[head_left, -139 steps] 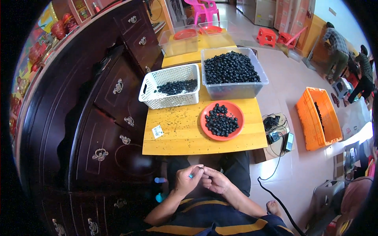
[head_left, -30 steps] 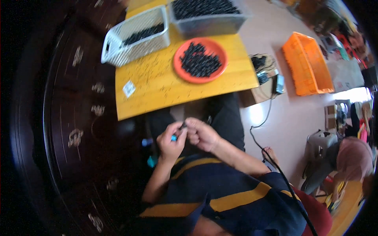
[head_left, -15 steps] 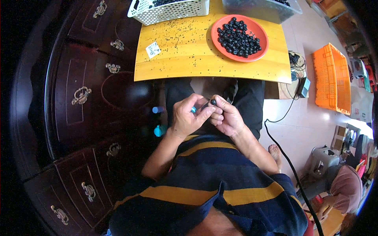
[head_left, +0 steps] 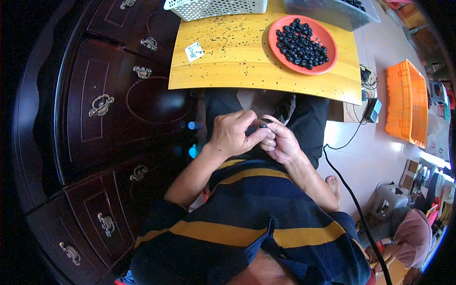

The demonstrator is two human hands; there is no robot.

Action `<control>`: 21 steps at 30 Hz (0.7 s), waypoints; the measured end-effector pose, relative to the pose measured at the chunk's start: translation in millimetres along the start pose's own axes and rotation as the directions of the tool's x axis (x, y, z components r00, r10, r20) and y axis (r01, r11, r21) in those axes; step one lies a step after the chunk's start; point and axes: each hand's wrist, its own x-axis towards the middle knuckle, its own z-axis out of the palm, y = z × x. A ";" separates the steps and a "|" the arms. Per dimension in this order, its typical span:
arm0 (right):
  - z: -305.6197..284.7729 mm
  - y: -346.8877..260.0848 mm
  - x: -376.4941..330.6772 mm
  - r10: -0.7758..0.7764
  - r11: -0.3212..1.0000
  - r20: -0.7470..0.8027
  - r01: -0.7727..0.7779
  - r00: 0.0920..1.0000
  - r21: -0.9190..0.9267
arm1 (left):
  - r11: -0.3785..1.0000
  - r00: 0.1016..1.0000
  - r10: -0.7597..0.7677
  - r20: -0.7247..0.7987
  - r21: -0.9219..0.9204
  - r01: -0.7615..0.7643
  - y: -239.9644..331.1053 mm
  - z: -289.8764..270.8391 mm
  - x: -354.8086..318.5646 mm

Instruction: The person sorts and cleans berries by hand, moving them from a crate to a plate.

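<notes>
Head view shows our right fingers (head_left: 280,129) pinching one seemingly unfinished black piece (head_left: 264,126), our left fingers (head_left: 255,138) unclear in hold, and beyond them plated pieces (head_left: 298,51), perhaps done.

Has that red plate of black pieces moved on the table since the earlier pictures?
No: the red plate keeps its place right of the white card on the yellow table.
</notes>
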 end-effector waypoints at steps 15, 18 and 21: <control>4.9 1.9 4.2 -0.010 0.997 -0.031 0.012 0.999 0.073 | 0.982 0.998 -0.024 -0.052 -0.188 0.013 -6.7 3.6 1.3; 0.2 0.9 6.0 0.014 0.995 0.047 -0.018 0.999 0.096 | 0.966 0.993 -0.086 -0.079 -0.250 0.064 -0.1 -2.1 2.6; 2.7 1.9 7.8 0.020 0.994 0.031 -0.023 0.999 0.105 | 0.962 0.992 -0.110 -0.062 -0.259 0.090 2.3 -3.3 1.1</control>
